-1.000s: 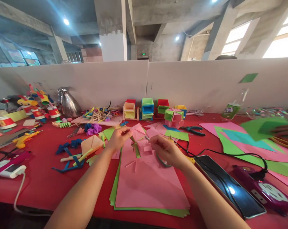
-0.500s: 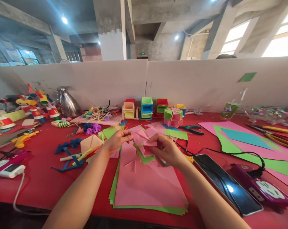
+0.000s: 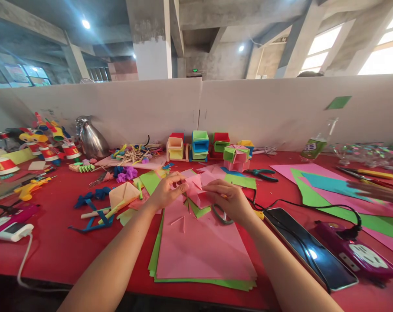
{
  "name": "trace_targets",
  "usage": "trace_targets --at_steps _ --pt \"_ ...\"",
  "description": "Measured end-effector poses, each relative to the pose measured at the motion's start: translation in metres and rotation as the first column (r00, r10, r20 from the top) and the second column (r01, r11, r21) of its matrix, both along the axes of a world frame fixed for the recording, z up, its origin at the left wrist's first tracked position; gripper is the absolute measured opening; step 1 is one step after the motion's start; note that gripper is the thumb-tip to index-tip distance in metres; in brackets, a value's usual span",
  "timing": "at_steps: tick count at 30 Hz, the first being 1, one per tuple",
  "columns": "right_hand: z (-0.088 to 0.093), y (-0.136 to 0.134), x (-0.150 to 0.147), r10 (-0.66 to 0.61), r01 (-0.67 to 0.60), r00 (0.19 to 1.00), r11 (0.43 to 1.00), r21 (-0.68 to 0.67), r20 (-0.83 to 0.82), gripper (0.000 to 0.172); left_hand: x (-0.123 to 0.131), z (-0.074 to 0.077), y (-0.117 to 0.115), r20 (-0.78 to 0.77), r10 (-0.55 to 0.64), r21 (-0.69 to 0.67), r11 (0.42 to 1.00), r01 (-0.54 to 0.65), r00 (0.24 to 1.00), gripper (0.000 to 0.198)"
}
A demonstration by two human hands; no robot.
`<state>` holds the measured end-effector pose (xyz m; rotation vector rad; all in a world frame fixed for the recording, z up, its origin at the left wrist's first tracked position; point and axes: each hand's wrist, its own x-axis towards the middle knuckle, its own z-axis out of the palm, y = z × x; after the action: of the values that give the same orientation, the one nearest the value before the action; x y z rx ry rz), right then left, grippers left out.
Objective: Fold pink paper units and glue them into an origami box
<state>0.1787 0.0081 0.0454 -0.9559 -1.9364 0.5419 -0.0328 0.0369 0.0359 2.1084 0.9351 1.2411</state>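
Observation:
Between my two hands is a folded paper piece (image 3: 194,186), pink on top with green folds below. My left hand (image 3: 170,190) pinches its left side with thumb and fingers. On the right, my right hand (image 3: 225,197) grips the pink edge, fingers closed together. Beneath lies a stack of pink and green paper sheets (image 3: 204,255), with two thin pink strips (image 3: 183,224) on it. Scissors (image 3: 221,215) lie partly under my right hand. Behind my hands, a finished-looking pink and green folded paper box (image 3: 236,158) stands on the red table (image 3: 118,260).
A phone (image 3: 309,247) and purple power strip (image 3: 355,251) with a black cable lie at right. Another person's blurred hand (image 3: 378,190) reaches over coloured sheets (image 3: 336,187). Pliers (image 3: 262,174), stacked paper boxes (image 3: 200,145) and a steel jug (image 3: 90,138) stand or lie farther back.
Both hands keep hold of the folded paper, with slight finger shifts. More of the scissors shows by my right hand. Another person's hand has come in at the right edge.

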Motion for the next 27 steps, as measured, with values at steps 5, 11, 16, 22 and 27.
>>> trace_targets --at_steps 5,11,16,22,27 --pt "0.0 -0.001 -0.001 -0.049 0.047 0.999 0.994 -0.095 -0.019 0.015 0.001 -0.003 0.0 -0.067 0.063 0.11 0.992 -0.055 0.996 0.021" --pt "0.003 -0.002 0.0 -0.081 0.069 0.995 0.98 -0.184 -0.058 0.012 0.004 0.0 -0.006 -0.159 0.065 0.206 0.978 -0.031 0.985 0.019" --pt "0.005 -0.004 -0.001 -0.076 0.048 0.99 0.973 -0.227 -0.116 0.021 0.006 0.004 -0.012 -0.172 0.084 0.239 0.97 -0.041 0.981 0.018" --pt "0.006 -0.007 0.005 -0.001 -0.045 0.99 0.943 -0.329 -0.138 0.023 0.006 0.001 -0.006 -0.1 0.17 0.154 0.976 -0.153 0.98 0.018" --pt "0.007 -0.007 0.006 0.06 -0.108 0.988 0.926 -0.362 -0.143 0.022 0.004 -0.006 0.002 -0.074 0.198 0.081 0.978 -0.192 0.977 0.02"
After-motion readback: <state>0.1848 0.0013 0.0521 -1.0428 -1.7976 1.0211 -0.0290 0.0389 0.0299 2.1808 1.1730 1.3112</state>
